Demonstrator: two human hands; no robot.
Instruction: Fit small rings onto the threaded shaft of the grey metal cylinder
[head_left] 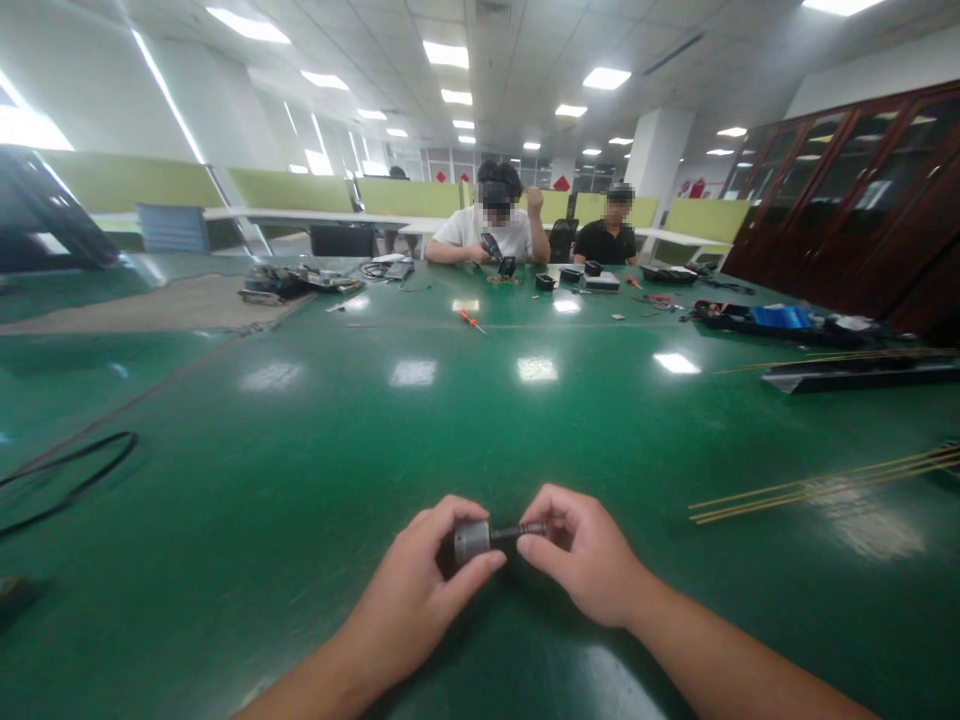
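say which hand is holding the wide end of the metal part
The left hand: it grips the wide grey end of the metal part, while the right hand grips the narrow dark end.

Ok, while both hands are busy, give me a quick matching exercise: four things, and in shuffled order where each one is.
Things:
1. metal cylinder
2. dark shaft
3. screwdriver
4. thin yellow rods

Places:
A. on the table, toward the people opposite
B. held in the left hand
C. at the table's right side
D. one end held in the right hand

Pairs: 1-B, 2-D, 3-A, 4-C
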